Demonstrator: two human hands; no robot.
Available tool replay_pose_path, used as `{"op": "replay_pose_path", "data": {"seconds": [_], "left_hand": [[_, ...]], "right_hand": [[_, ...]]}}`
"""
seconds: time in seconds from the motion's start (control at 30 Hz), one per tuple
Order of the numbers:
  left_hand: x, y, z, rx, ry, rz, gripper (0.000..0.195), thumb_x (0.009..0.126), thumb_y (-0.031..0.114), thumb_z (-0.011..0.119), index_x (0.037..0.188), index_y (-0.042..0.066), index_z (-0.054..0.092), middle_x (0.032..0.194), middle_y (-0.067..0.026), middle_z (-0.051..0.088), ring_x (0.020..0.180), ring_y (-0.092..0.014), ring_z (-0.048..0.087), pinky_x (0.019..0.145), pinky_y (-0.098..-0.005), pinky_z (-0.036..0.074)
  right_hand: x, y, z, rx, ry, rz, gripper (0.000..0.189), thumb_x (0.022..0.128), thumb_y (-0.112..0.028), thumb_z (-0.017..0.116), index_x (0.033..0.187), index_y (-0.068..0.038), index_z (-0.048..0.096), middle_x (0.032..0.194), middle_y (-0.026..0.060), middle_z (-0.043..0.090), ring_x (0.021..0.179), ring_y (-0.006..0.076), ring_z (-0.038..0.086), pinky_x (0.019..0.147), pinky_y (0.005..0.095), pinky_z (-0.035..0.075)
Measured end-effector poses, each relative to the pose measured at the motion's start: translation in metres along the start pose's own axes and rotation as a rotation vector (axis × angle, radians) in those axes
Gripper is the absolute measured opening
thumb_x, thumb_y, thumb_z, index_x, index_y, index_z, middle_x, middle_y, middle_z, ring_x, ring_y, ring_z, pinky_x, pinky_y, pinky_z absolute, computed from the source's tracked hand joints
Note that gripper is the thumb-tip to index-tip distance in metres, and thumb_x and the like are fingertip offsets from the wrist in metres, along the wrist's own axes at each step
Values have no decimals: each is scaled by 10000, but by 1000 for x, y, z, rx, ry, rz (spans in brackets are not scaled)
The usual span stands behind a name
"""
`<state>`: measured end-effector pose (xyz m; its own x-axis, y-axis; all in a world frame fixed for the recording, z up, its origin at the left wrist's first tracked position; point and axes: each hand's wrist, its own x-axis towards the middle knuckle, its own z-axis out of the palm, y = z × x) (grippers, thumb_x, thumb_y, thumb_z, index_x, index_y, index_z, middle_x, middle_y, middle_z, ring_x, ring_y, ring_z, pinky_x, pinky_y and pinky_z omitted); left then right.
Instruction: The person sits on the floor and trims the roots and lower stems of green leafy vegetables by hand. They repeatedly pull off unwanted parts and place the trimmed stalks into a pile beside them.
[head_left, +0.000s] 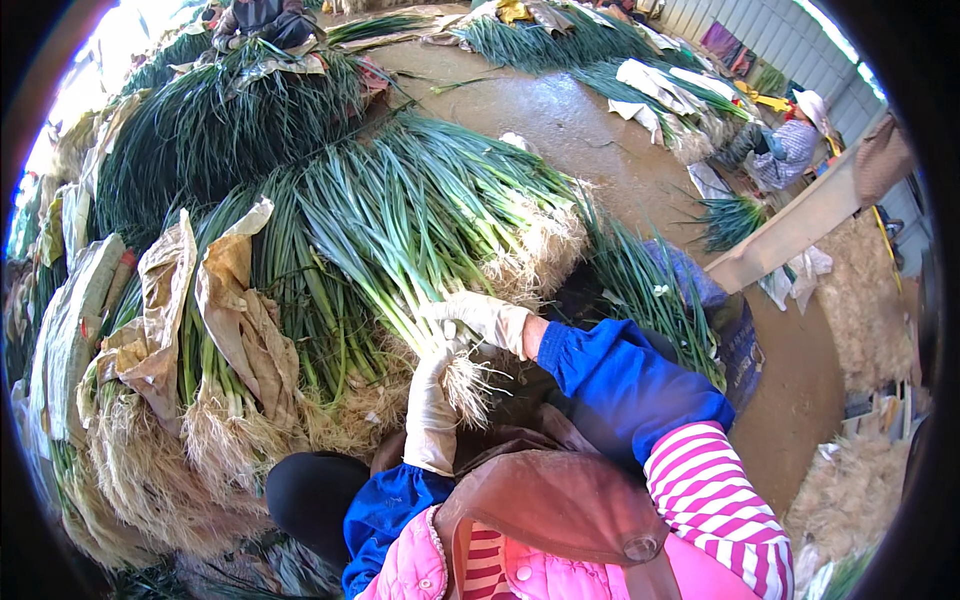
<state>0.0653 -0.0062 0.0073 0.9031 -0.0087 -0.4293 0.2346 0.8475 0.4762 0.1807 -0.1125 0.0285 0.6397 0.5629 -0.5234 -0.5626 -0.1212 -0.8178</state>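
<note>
My left hand (435, 405), in a pale glove, is closed around the white stems of a small bunch of green onions (405, 307), just above their roots. My right hand (484, 319), also gloved, is closed on the same stems from the upper right; some of its fingers are hidden. Stringy roots (469, 386) hang out below both hands, and the green leaves point up and left. Beyond my hands lies a pile of green onions (442, 202) with its roots to the right. More onions (300, 300) lie to the left.
Tan cloths (251, 337) partly cover root ends at the left. Green onions (660, 300) and a blue printed sack (739, 352) are at my right. A pale board (787, 217) slants across the right side. One person (787, 150) sits at the upper right, another (262, 22) at the top left.
</note>
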Motion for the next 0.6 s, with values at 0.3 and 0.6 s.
{"op": "replay_pose_path", "data": {"seconds": [0.3, 0.6], "left_hand": [[-9, -3, 3, -28, 28, -109, 325, 902, 200, 613, 1174, 24, 586, 954, -58, 654, 767, -159, 640, 608, -289, 548], [-12, 5, -7, -211, -169, -97, 325, 932, 275, 579, 1130, 17, 576, 871, -72, 633, 644, -142, 609, 595, -350, 584]], "right_hand": [[-2, -5, 4, -190, 87, -57, 251, 863, -295, 681, 739, -78, 660, 560, -11, 576, 452, 83, 500, 429, 231, 375], [-22, -7, 6, -40, -237, -80, 206, 864, -264, 687, 899, -63, 658, 707, -30, 606, 535, 36, 495, 475, 193, 371]]}}
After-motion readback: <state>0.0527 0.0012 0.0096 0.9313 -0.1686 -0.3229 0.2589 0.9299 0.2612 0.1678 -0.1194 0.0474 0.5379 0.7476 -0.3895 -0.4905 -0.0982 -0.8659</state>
